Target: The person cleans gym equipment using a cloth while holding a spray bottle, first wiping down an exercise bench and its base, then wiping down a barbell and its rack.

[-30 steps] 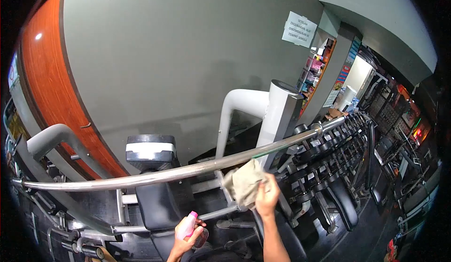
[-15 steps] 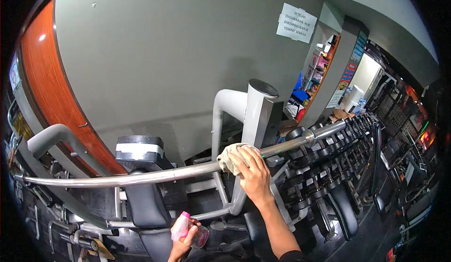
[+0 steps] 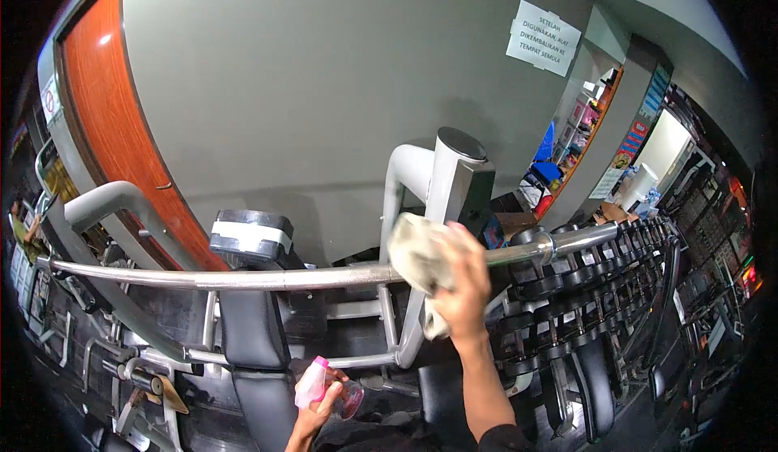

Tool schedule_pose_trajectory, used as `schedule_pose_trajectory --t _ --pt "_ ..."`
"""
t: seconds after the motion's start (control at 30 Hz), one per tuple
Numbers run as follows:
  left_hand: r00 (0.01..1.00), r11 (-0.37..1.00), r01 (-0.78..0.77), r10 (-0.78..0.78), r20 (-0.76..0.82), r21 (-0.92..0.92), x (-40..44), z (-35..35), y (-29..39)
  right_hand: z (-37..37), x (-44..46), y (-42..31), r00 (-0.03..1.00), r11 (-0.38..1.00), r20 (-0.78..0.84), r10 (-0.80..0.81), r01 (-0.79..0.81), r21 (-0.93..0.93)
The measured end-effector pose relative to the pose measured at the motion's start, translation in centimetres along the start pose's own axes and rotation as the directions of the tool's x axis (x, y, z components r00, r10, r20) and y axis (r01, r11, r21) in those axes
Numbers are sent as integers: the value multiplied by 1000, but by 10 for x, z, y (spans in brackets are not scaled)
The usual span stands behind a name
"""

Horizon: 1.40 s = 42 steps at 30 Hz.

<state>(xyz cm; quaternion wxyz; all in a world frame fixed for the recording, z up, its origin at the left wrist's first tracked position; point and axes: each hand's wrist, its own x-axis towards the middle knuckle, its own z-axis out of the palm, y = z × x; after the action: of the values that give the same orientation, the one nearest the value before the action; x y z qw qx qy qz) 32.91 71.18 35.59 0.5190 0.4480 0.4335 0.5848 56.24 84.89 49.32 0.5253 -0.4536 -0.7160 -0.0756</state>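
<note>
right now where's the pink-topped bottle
In the head view, the pink-topped bottle is low, just left of centre, gripped in the left hand, below the metal bar and right of the black bench pad.

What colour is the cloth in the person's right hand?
Pale beige. The cloth shows, somewhat blurred, in the head view, the only one.

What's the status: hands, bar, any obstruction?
Right hand holds cloth at metal bar, contact unclear. Left hand holds pink bottle. No obstruction seen along metal bar.
</note>
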Motion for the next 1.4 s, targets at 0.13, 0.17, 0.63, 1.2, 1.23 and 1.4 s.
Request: schedule_pose_trajectory --t 0.13,0.17,0.63,1.2,1.23,1.4 --pt "986 971 -150 134 99 184 5 -8 -1 5 11 -22 926 987 378 14 48 -156" --pt "985 972 -157 142 94 176 4 -10 1 1 11 -21 910 987 415 4 64 -149" --pt "998 998 -66 66 24 24 -17 -50 4 26 -81 -39 955 956 103 280 -287 59" --pt "998 988 -64 63 15 141 -35 -91 14 48 -14 -22 993 976 67 96 -81 -200" --pt "997 987 -71 70 13 143 -35 -93 15 55 -25 -17 999 981 -22 32 -35 -191" --pt "997 996 -40 46 -61 83 -36 -98 5 76 -97 -13 973 991 -208 102 -80 111"
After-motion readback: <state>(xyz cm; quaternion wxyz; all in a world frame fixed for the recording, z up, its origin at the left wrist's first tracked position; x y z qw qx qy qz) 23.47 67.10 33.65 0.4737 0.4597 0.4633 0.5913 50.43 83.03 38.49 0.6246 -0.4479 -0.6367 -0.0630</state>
